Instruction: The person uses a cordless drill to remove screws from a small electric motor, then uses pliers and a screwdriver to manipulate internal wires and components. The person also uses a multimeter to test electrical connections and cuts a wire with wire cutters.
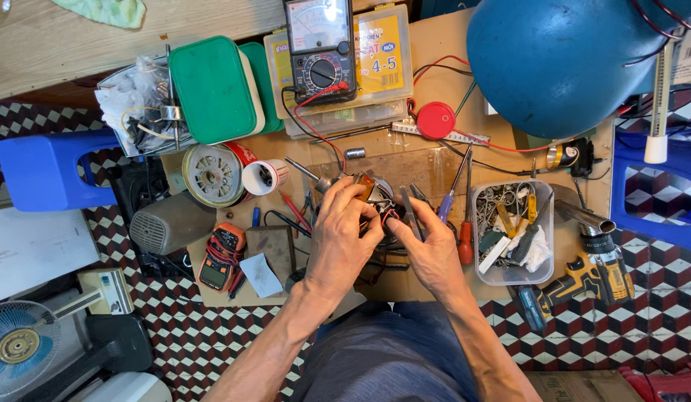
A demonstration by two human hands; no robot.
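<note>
Both hands, left hand (344, 223) and right hand (433, 249), pinch a small wired part (381, 202) below yellow-labelled boxes (386, 56).

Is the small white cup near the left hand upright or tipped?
Tipped: the white cup lies sideways, its open mouth facing the camera.

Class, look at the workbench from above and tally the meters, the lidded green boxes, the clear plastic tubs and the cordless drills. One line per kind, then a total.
Meters: 2, the black analogue meter and the orange handheld meter.
Green boxes: 2, and behind it.
Clear tubs: 1.
Cordless drills: 1.
Total: 6
</note>
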